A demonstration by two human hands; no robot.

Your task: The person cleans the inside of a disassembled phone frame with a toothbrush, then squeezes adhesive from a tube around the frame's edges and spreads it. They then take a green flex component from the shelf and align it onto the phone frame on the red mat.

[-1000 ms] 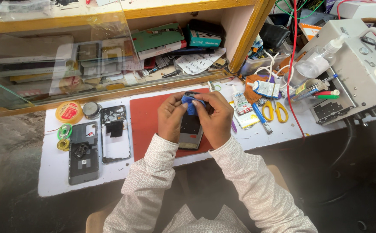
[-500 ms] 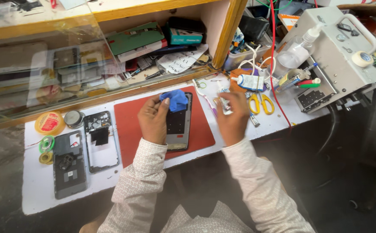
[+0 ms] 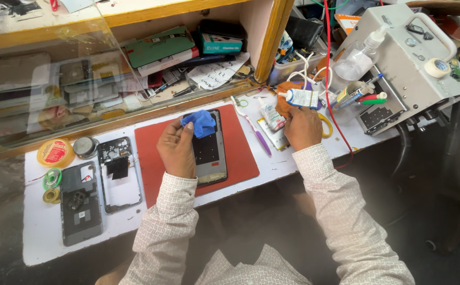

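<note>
Left hand (image 3: 177, 150) closed on blue cloth (image 3: 201, 123), pressed to opened phone (image 3: 209, 150) directly beneath, on red mat (image 3: 148, 142) | right hand (image 3: 302, 127) curled over small tube (image 3: 270, 115); hold not discernible | purple toothbrush (image 3: 256, 134) between hands

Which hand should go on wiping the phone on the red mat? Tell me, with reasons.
Left. The left hand already presses the blue cloth onto the opened phone on the red mat. The right hand is off the mat, among the tubes at the bench's right.
</note>
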